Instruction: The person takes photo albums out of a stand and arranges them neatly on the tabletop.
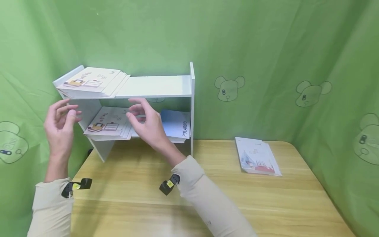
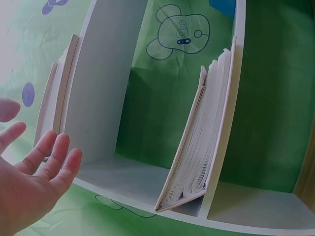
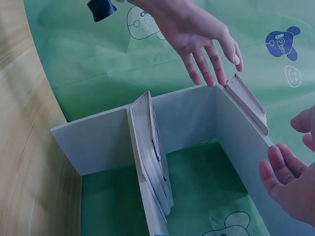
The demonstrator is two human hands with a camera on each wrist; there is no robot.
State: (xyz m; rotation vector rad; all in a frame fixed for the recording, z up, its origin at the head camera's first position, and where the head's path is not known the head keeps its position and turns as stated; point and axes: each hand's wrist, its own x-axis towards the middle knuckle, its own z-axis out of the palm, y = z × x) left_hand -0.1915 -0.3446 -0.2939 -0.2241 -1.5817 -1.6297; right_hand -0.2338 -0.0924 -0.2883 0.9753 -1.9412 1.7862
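Observation:
My left hand [image 1: 60, 126] hovers in front of the left side of a white two-tier shelf [image 1: 160, 87], fingers loosely bent around nothing. The right hand [image 1: 148, 125] is before the middle of the lower tier, likewise holding nothing, its thumb and fingers apart. A pile of pale books [image 1: 91, 82] with a building drawing lies at the left of the upper tier. Below it is a similar pile [image 1: 108, 123], its right part hidden behind the right hand. A blue-and-white book marked POLAROID [image 1: 177, 124] rests at the lower tier's right end, partly covered by that hand.
On the wooden table [image 1: 225, 191], right of the shelf, lies another small stack of books [image 1: 257, 156]. A green curtain [image 1: 251, 42] with bear-head drawings surrounds the table. Both wrists carry black straps with cameras [image 1: 170, 184].

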